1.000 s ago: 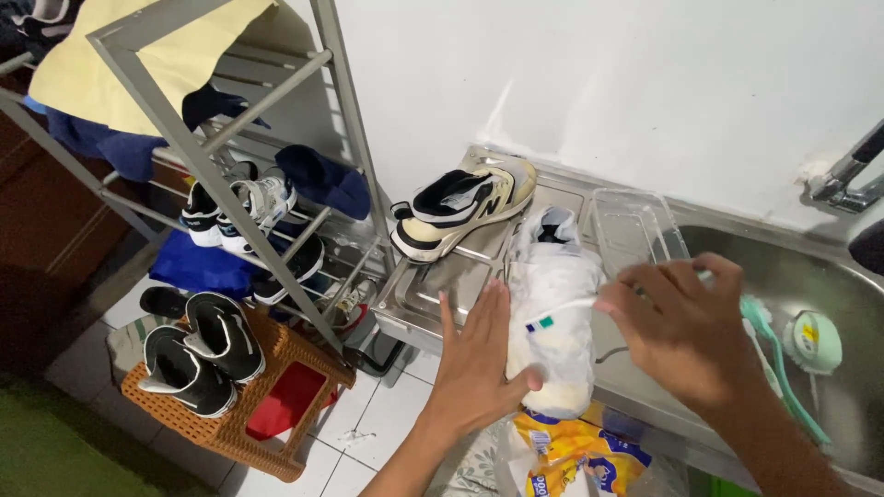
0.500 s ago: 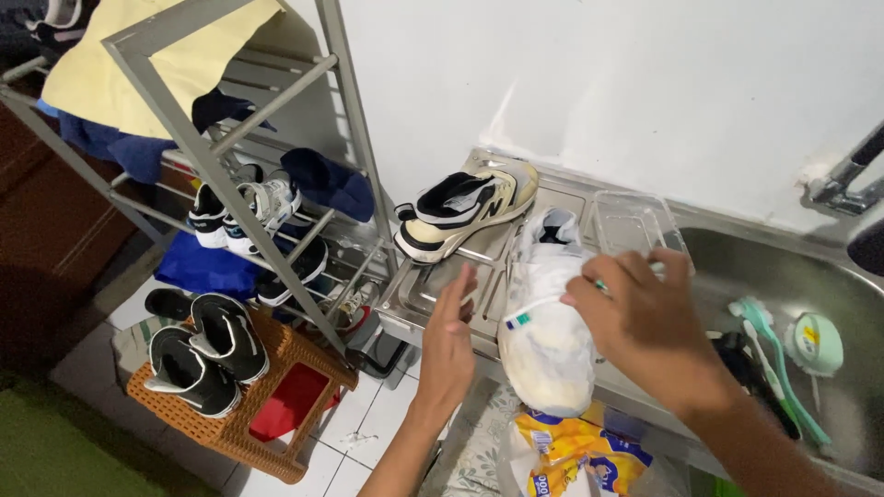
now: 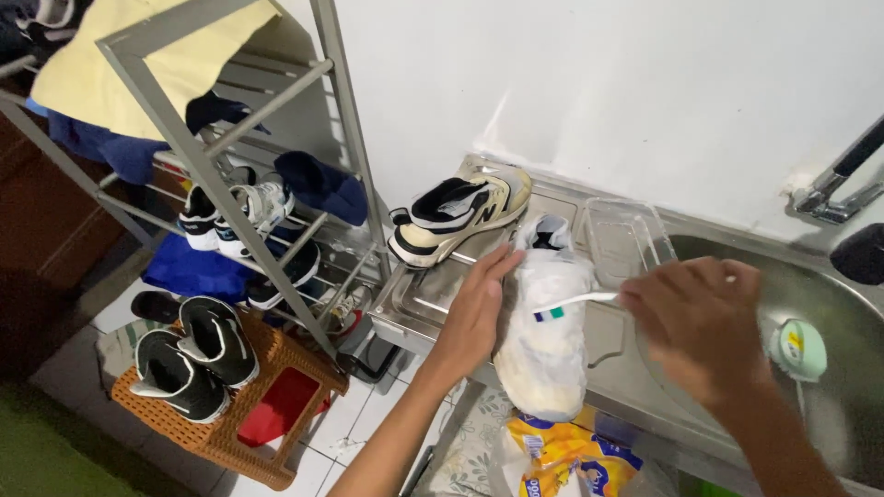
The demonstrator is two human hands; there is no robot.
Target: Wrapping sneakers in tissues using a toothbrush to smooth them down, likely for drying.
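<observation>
While lying on the steel drainboard (image 3: 433, 294), the white shoe (image 3: 545, 322) is steadied by the left hand (image 3: 474, 308), flat and open against its side. Right hand (image 3: 704, 317) grips a toothbrush (image 3: 566, 301), bristles on the shoe. Beyond: second sneaker (image 3: 460, 212), clear tub (image 3: 622, 239).

The steel sink drainboard (image 3: 433, 294) carries a foam-covered white sneaker (image 3: 545, 322), a cream-and-black sneaker (image 3: 460, 213) (nearer the wall) and a clear plastic container (image 3: 626, 237). The two sneakers lie just beside each other.
</observation>
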